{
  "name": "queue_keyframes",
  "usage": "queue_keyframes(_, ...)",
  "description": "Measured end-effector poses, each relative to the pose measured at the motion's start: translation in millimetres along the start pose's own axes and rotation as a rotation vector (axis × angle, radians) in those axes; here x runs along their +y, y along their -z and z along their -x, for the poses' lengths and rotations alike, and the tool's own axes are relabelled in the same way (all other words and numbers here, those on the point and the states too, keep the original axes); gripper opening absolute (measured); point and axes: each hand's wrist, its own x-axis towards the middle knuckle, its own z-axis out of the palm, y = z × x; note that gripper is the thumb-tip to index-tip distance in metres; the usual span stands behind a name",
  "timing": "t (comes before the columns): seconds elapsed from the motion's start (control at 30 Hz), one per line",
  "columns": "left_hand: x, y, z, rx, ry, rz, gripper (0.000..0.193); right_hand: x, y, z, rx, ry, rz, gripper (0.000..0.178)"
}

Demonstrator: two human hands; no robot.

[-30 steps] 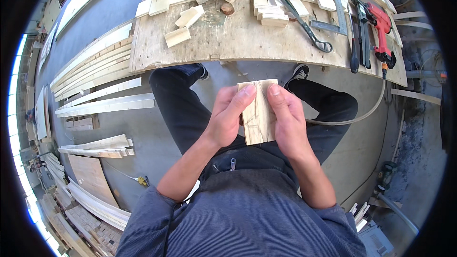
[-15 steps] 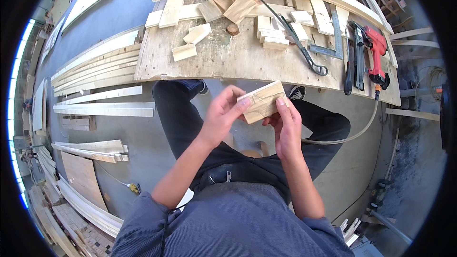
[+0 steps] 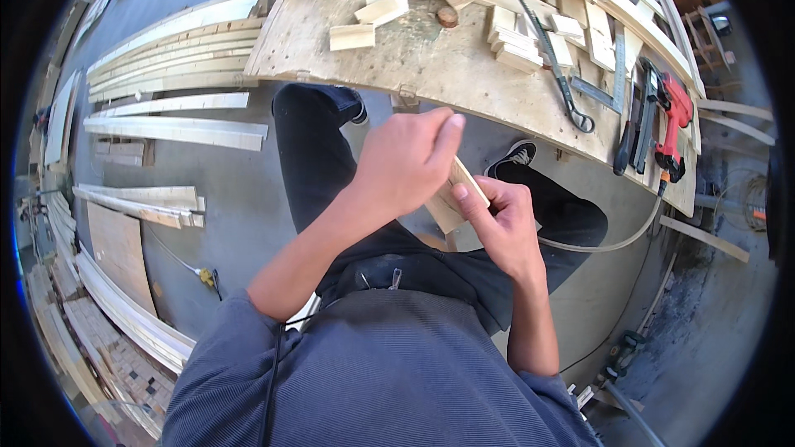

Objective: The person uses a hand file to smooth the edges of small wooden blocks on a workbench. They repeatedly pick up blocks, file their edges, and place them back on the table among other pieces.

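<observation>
My right hand (image 3: 507, 219) grips a small wooden block (image 3: 470, 183), with the thumb along its narrow edge. The block is tilted over my lap, in front of the workbench. My left hand (image 3: 406, 157) is closed over the block's far end, knuckles up and thumb pointing away from me. Its curled fingertips are hidden, so whatever they pinch cannot be made out. Part of the block's broad face shows below the left hand.
On the plywood workbench (image 3: 373, 66) lie offcuts (image 3: 352, 36), a stack of small boards (image 3: 515, 48), a pry bar (image 3: 556, 74), a steel square (image 3: 598, 93) and a red nail gun (image 3: 675, 120) with an air hose (image 3: 617, 242). Long boards (image 3: 178, 128) lie to the left.
The block has turned from broad face up to edge up. My left hand has shifted from its left side to over its far end. The view has swung, so the bench sits higher.
</observation>
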Motion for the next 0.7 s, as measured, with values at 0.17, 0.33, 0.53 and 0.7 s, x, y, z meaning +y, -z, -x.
queue_keyframes(0.17, 0, -2, -3, 0.048, -0.031, -0.079, 0.053, -2, -19, 2, -0.122, -0.133, -0.029, 0.066)
queue_keyframes(0.33, -15, -1, -6, 0.006, -0.095, 0.114, 0.059, 11, -31, 7, -0.078, -0.061, -0.113, 0.073)
queue_keyframes(0.53, -16, 3, -4, -0.051, -0.096, 0.244, 0.060, 22, -45, 18, -0.068, -0.068, -0.265, 0.070)
queue_keyframes(0.7, -32, -3, -6, -0.073, -0.075, 0.329, 0.061, 19, -52, 17, -0.063, -0.117, -0.330, 0.067)
